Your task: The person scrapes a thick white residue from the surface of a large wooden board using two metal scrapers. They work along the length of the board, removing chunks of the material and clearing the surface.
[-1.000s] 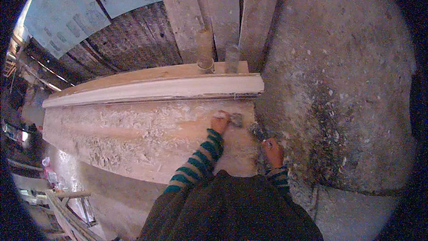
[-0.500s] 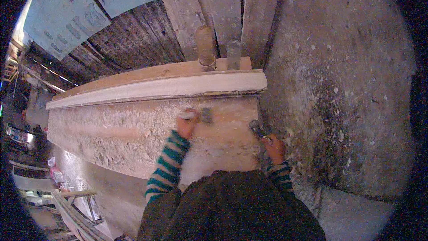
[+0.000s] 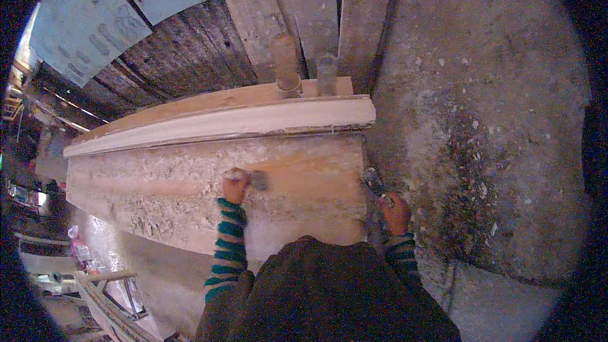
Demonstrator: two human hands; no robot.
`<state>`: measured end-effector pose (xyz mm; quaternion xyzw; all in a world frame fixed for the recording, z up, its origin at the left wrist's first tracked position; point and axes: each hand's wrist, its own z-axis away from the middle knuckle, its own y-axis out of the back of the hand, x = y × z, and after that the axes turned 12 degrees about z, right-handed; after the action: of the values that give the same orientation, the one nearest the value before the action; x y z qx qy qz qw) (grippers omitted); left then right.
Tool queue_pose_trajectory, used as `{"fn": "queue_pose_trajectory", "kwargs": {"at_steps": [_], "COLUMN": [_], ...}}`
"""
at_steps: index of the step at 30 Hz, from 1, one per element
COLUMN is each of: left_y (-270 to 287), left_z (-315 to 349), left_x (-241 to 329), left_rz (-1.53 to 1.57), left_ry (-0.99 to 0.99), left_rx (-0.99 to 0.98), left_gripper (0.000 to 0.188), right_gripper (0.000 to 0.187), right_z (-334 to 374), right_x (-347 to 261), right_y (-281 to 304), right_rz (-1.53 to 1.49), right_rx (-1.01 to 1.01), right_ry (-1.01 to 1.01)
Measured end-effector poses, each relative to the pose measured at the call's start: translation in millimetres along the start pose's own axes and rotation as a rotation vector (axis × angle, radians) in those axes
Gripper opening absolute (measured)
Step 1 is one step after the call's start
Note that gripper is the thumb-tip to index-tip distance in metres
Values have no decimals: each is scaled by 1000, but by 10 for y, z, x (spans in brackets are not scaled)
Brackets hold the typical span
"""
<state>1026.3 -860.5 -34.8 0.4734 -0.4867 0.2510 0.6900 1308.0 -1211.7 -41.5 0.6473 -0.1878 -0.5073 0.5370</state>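
Near the middle of a pale wooden bench top (image 3: 316,158), my left hand (image 3: 235,185) is closed round a small flat tool with a grey head (image 3: 258,180). The head points right over the surface; blur hides whether it is a brush or a scraper. My right hand (image 3: 395,213) is closed round the handle of a dark, narrow-headed tool (image 3: 372,180), held just beyond the bench's right end. Pale flakes and dust (image 3: 158,209) lie thick on the bench to the left of my left hand. Between the hands the wood shows smoother and barer.
A raised pale rail (image 3: 253,118) runs along the bench's far edge. Behind it stand a brown cylinder (image 3: 286,66) and a clear glass-like one (image 3: 326,76) by the plank wall (image 3: 304,6). Stained floor (image 3: 475,152) lies right; a wooden frame (image 3: 107,275) stands lower left.
My left hand has moved left across the bench with its tool. My right hand has shifted slightly right, its tool now clear of the bench's end. More bare wood shows mid-bench.
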Motion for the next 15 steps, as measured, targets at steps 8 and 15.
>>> {"fn": "queue_pose_trajectory", "kwargs": {"at_steps": [8,15], "left_y": [-351,-2686], "left_z": [-139,157], "left_x": [278,476], "left_rz": [229,845], "left_ry": [-273,-41], "left_rx": [22,-201], "left_gripper": [5,12], "right_gripper": [28,29], "right_z": [-65,-11], "right_x": [35,5], "right_y": [-207,-148], "right_rz": [-138,86], "right_rx": [172,16], "right_ry": [147,-86]}}
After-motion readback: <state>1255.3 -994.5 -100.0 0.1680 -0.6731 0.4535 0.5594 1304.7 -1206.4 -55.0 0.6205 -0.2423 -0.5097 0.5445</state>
